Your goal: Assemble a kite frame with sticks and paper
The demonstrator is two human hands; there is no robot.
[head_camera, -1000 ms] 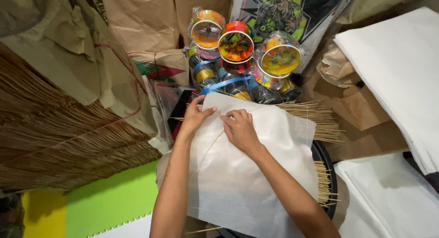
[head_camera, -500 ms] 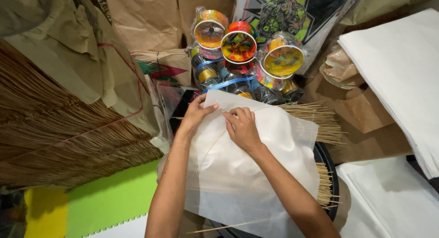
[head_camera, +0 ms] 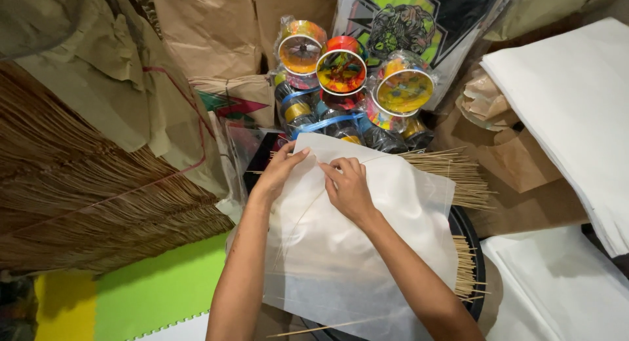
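Sheet: a white translucent paper sheet (head_camera: 367, 249) lies spread over a round black tray (head_camera: 473, 249), in the middle of the view.
Orientation: set as a diamond, one corner pointing away from the person toward the spools; its long axis runs from that far corner back toward the person.
Spine: a thin stick (head_camera: 308, 213) shows under the paper, slanting from near the far corner down toward the near left.
Left hand: the left hand (head_camera: 278, 170) rests on the far left edge of the sheet, fingers together, tips pressing the paper near the corner.
Right hand: the right hand (head_camera: 347, 187) lies flat on the sheet just beside the left, fingertips bent onto the paper near the top of the stick; whether it pinches anything I cannot tell.
Surroundings: a cluster of colourful thread spools (head_camera: 347, 85) stands just beyond the far corner; loose thin sticks (head_camera: 452, 174) fan out from under the sheet's right edge.
Left side: a large bundle of sticks (head_camera: 85, 203) lies beside brown paper bags (head_camera: 203, 26).
Right side: stacked white paper (head_camera: 570, 112), well apart.
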